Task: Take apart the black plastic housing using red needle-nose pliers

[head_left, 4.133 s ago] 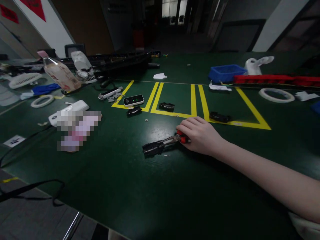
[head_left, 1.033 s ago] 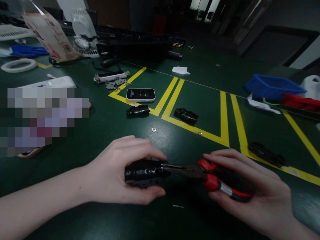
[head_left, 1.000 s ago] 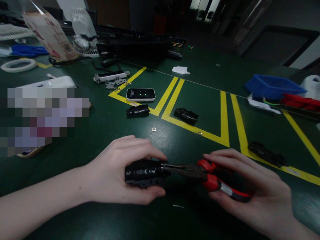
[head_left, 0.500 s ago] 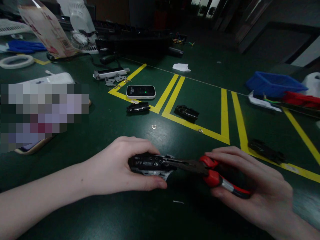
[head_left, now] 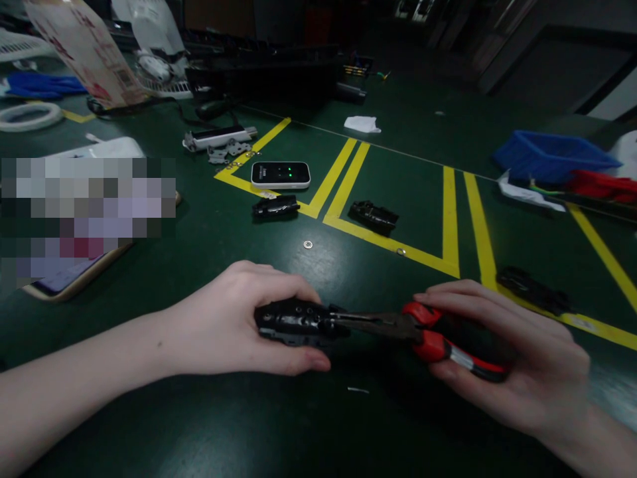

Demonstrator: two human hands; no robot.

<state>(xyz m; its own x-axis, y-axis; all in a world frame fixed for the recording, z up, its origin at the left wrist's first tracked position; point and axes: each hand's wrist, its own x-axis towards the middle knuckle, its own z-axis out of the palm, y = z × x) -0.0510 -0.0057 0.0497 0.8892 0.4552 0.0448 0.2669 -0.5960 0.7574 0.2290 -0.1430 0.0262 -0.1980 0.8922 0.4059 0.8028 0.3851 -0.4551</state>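
Note:
Fingers and thumb of my left hand are wrapped round a glossy black plastic part with small round holes along its top. From the right, my right hand grips red-handled long-nose pliers. Their dark jaws reach the right end of the black part; whether they pinch anything there is too small to tell. Two similar black parts, one at the middle left and another at the centre right, lie beyond my hands. A small metal ring rests between them and my left hand.
A third black part lies right, beyond my right hand. A white-edged black device stands at the centre, a phone at the left. Farther back are a blue bin, a tape roll and metal pieces. A thin sliver lies in front.
The black part in my left hand has rolled, so less of its grey underside shows. The pliers and my right hand have shifted slightly right. The whole view has moved a little.

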